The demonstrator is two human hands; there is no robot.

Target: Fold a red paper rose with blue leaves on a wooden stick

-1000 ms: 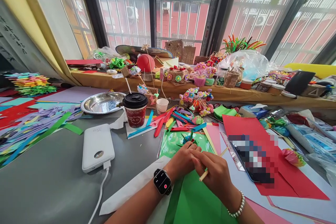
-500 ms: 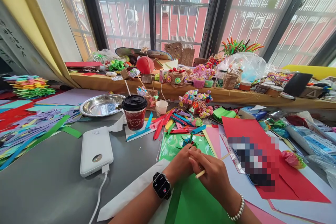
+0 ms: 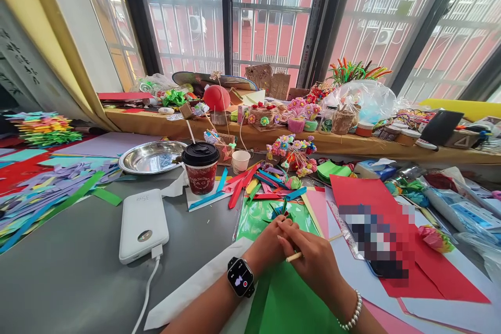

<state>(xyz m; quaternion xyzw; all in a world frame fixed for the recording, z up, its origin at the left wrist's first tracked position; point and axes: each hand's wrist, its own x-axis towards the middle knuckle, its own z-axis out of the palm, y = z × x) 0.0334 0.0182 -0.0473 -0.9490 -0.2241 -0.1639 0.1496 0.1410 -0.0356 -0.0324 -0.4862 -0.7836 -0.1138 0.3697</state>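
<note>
Held close together over the green paper (image 3: 295, 297), my two hands meet at the fingers. My left hand (image 3: 270, 242), with a watch on its wrist, is closed around a small folded paper flower (image 3: 282, 212); its blue and dark points stick up past the knuckles. My right hand (image 3: 315, 261) keeps a thin wooden stick (image 3: 294, 258) across its palm, both ends showing. Its index finger and thumb reach onto the left hand at the base of the flower. The exact fingertip contact is hidden.
Left of my arms lie a white power bank (image 3: 144, 224) with its cable and a lidded cup (image 3: 200, 169). Coloured paper strips (image 3: 250, 182) lie beyond my hands. Red paper (image 3: 360, 193) with a blurred phone is on the right. A metal plate (image 3: 135, 167) stands further back.
My right hand and its stick have shifted slightly left, with the fingers further over the left hand. My left hand and the paper flower stay almost in place.
</note>
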